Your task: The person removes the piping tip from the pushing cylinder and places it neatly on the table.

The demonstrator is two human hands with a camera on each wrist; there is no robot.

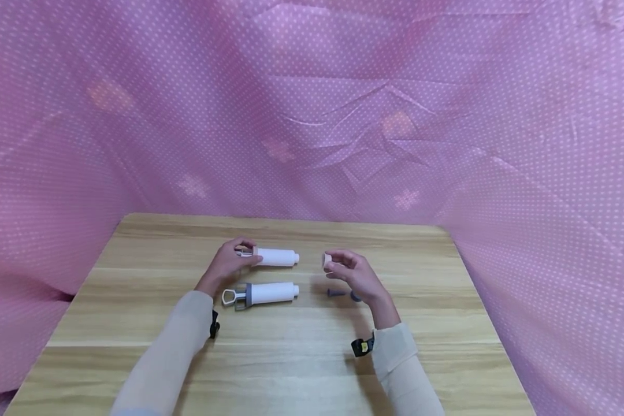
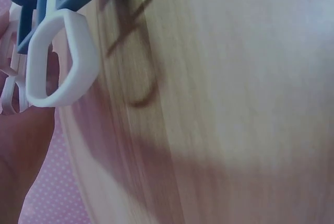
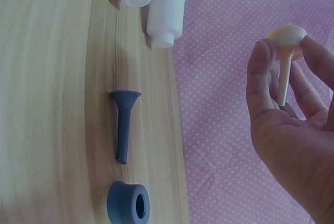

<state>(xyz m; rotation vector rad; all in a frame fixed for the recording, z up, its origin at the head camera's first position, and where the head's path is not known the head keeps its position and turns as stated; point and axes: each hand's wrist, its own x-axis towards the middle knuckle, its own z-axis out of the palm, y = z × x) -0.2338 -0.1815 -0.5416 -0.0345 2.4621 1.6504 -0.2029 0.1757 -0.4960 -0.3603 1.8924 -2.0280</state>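
Observation:
My left hand grips the far white-barrelled syringe-like pump at its pale pink collar end, the thumb along the near side. A second such pump, with a grey collar and a white loop handle, lies nearer on the table. To the right of the barrels, my right hand pinches a small beige rounded piece with a thin stem between thumb and fingers, above the tabletop. Below it lie a dark grey funnel-shaped nozzle and a dark grey ring cap.
The wooden table ends at a back edge against pink dotted cloth, which also hangs at both sides. A dark wrist strap sits on the right sleeve, another on the left.

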